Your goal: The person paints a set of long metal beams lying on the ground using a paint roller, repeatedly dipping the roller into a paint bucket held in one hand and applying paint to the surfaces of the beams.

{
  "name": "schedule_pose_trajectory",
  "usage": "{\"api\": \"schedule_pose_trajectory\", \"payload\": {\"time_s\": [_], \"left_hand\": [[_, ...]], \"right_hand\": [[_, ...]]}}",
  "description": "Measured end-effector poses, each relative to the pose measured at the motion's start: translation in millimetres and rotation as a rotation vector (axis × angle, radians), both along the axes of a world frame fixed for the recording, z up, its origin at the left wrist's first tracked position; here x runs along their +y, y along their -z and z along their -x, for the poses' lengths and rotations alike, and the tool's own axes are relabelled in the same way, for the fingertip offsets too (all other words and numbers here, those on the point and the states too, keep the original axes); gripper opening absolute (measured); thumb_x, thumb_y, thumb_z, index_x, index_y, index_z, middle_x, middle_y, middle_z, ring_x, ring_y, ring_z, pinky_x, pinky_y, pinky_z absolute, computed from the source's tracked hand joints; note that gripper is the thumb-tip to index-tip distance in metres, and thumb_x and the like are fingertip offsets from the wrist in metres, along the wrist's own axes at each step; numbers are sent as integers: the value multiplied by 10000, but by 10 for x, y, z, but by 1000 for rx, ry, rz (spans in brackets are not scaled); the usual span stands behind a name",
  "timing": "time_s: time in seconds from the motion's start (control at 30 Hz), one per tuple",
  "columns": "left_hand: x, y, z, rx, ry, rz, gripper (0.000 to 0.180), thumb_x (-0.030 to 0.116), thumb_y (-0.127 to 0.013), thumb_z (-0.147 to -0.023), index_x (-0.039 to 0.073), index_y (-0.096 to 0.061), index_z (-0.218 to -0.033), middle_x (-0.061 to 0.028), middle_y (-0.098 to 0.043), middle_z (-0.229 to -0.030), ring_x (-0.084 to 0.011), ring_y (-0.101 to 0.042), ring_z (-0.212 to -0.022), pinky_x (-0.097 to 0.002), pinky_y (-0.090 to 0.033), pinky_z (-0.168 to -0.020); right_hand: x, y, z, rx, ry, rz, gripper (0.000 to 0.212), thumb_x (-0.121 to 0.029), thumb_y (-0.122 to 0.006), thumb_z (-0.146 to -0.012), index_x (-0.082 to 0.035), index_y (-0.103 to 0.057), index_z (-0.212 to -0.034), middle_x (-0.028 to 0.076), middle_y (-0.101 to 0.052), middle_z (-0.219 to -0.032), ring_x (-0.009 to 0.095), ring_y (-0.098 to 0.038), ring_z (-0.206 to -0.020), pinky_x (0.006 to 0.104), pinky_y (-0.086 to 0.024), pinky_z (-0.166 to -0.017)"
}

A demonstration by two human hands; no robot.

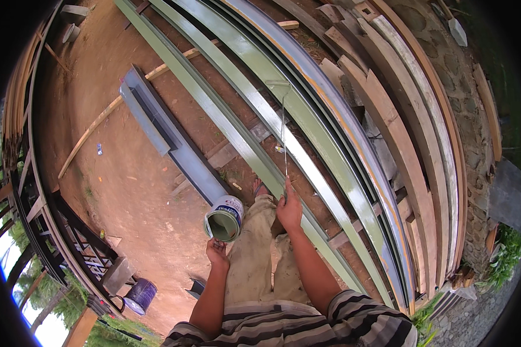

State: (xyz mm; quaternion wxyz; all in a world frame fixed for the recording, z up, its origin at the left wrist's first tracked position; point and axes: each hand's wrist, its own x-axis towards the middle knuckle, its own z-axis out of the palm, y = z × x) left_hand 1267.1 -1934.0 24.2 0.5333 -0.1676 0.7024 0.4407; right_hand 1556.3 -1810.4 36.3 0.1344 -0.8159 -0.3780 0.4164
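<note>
My left hand (216, 252) grips the lower edge of a tilted paint can (229, 206), whose open mouth faces me and shows green paint inside. My right hand (289, 208) is closed round the handle of a paint roller (279, 84). The roller's long thin rod reaches away from me. Its head lies against a wide green steel beam (260, 65), which has a wet-looking shine. Two narrower green beams, one glossy beam (307, 159) and one duller beam (231, 127), run alongside it on the left.
A short grey steel beam (182, 147) lies on the dirt at left, near a wooden pole (90, 130). Bare grey beams with an orange streak and stacked timber planks (388, 121) line the right, before a stone wall (454, 87). A purple bucket (140, 296) stands lower left.
</note>
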Motion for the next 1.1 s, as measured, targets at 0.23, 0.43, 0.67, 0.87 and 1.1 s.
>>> {"api": "schedule_pose_trajectory", "payload": {"time_s": [0.23, 0.43, 0.67, 0.87, 1.1], "left_hand": [[69, -60, -156, -5, 103, 23, 182, 245, -529, -980, 117, -550, -853, -12, -550, -738, -156, -534, -715, -314, -484, -791], [-9, -114, -421, 22, 338, -5, 186, 257, -520, -984, 123, -549, -857, -3, -552, -739, -146, -531, -721, -307, -472, -810], [-233, -235, -851, 46, 559, -68, 183, 261, -505, -990, 132, -540, -864, -6, -575, -790, -152, -544, -761, -324, -468, -848], [-532, -529, -1318, 80, 716, -85, 235, 336, -522, -976, 123, -554, -881, -20, -559, -780, -193, -560, -777, -353, -475, -863], [-914, -780, -1871, 77, 833, -61, 251, 338, -498, -987, 116, -567, -891, -30, -575, -794, -221, -593, -802, -369, -486, -877]], "right_hand": [[-875, -146, -627, -54, -37, -19, 800, -71, -579, -907, -337, -286, -1602, 244, -610, -1079, 462, -647, -936, 546, -531, -812], [-1844, -243, -1277, -59, -40, 54, 770, -99, -589, -911, -367, -321, -1582, 211, -623, -1073, 430, -665, -905, 548, -548, -782], [-3204, -333, -2009, -25, 35, 47, 770, -90, -595, -893, -393, -364, -1562, 189, -635, -1066, 418, -671, -894, 532, -561, -789], [-4508, -308, -2700, -19, 65, 69, 756, -80, -573, -887, -394, -387, -1549, 200, -644, -1101, 428, -682, -875, 537, -568, -787], [-5737, -520, -3475, -30, 92, 88, 736, -36, -567, -875, -348, -438, -1529, 199, -649, -1031, 425, -679, -852, 534, -566, -768]]}}
